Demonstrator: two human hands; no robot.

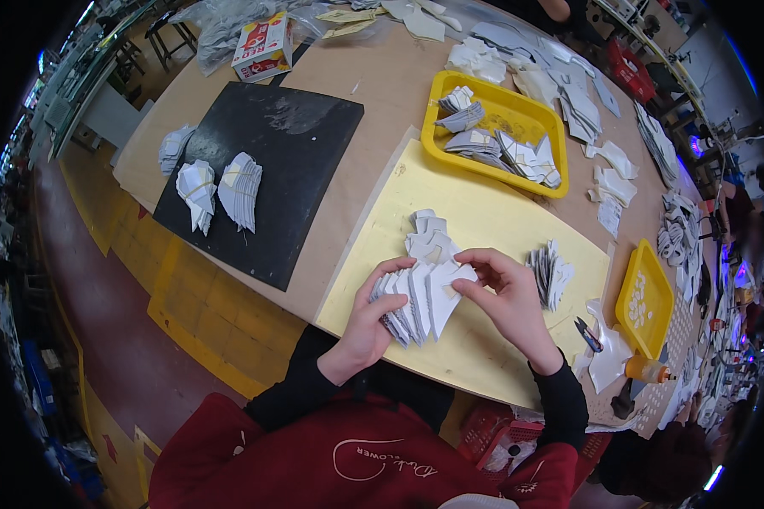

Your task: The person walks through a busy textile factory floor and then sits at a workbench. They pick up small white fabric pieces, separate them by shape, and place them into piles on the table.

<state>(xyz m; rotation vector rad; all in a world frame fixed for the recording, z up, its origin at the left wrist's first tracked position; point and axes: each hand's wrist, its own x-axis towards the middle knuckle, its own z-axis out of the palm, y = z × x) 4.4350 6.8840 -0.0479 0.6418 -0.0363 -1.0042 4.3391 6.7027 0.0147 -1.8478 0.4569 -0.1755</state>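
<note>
A fanned stack of white cut pieces (418, 304), perhaps leather or fabric, is held just over the pale yellow board (484, 356). My left hand (367, 322) wraps round its left side, thumb across the front. The thumb and fingers of my right hand (511, 299) pinch the rightmost piece by its upper corner. Just beyond lie more white pieces (429, 229), partly overlapped by the stack. To the right of my right hand, a bundle of grey-edged pieces (552, 273) rests on the board.
A black mat (284, 161) at left carries banded bundles (239, 191). A yellow tray (560, 182) with more bundles stands beyond the board. At right are thread snips (588, 334), a smaller yellow tray (624, 316) and an orange bottle (647, 369). A box (263, 47) sits at far left.
</note>
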